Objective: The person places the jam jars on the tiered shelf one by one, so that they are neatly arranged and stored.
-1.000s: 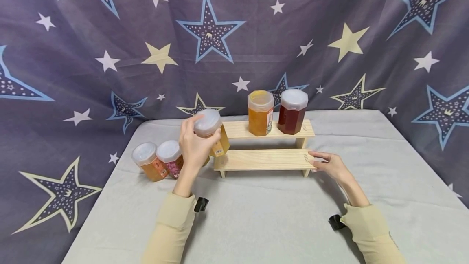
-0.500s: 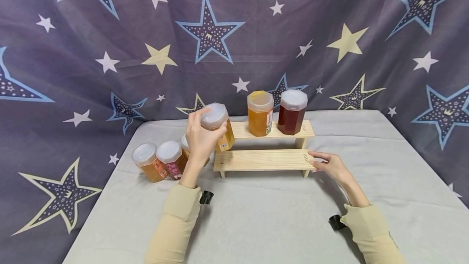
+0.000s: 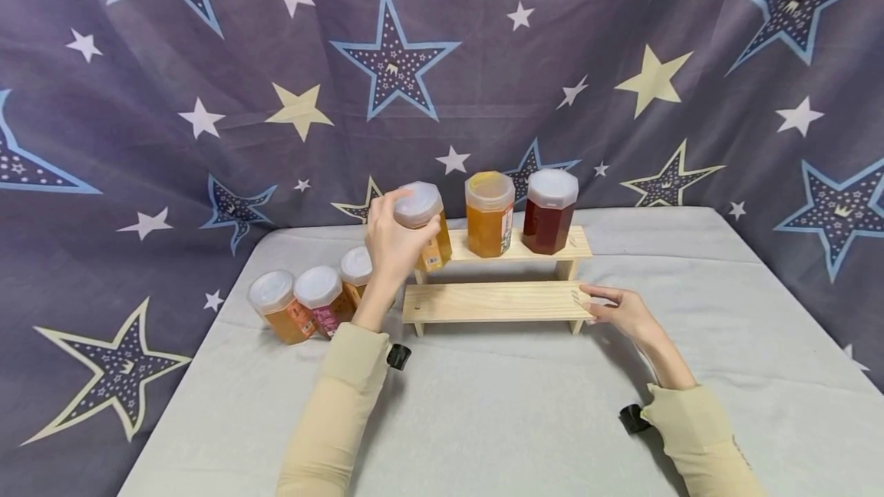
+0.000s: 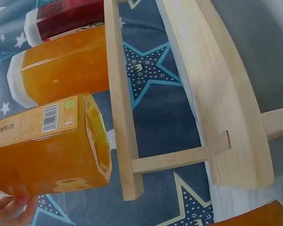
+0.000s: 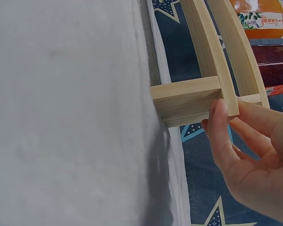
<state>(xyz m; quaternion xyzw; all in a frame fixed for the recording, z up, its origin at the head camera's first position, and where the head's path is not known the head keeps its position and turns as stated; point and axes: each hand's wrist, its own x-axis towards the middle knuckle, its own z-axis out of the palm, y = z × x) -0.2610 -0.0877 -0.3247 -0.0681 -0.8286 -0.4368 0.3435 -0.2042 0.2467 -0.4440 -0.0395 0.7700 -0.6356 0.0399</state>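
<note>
Two hands are at work around a two-tier wooden rack (image 3: 497, 302) on a table covered with pale cloth (image 3: 497, 413). The left hand (image 3: 392, 240) grips an amber jar (image 4: 52, 155) near its lid, thumb on one side and fingers on the other, spread only as wide as the jar. That jar is at the left end of the upper shelf, its base facing the board; the left wrist view suggests a slim gap there, though from this angle I cannot be certain that they are apart. Its label shows a barcode (image 4: 50, 117) and a printed date. The right hand (image 3: 625, 313) pinches the right end of the lower shelf, its thumb against the board and the fingers partly bent behind. Farther along the upper shelf stand an orange jar (image 3: 489, 225) with a yellowish lid and, at the right, a dark red jar (image 3: 548, 225), both upright. Left of the rack, on the cloth, are a jar with an orange label (image 3: 282, 309), one with a magenta label (image 3: 323, 301) just beside it, and a third jar (image 3: 356, 271), partly hidden by the left forearm. Behind everything hangs a star-patterned curtain (image 3: 483, 37).
</note>
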